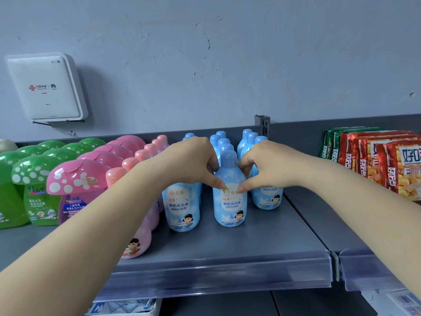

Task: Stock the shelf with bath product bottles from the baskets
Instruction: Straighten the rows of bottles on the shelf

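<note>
Both hands pinch one blue bath bottle (230, 197) at its shoulder: the left hand (193, 163) from 9 o'clock, the right hand (262, 166) from 3 o'clock, thumbs on the label. It stands upright at the front of the middle blue row on the grey metal shelf (262, 242). The bottle looks like stiff, glossy plastic (likely slippery, moderately heavy if full), so the narrowing below the cap is the surest hold. Pink bottles (136, 224) and mushroom-capped bottles (75, 176) stand at 9 o'clock, snack packets (387, 160) at 3 o'clock; a painted wall with a white router (46, 87) lies behind.
</note>
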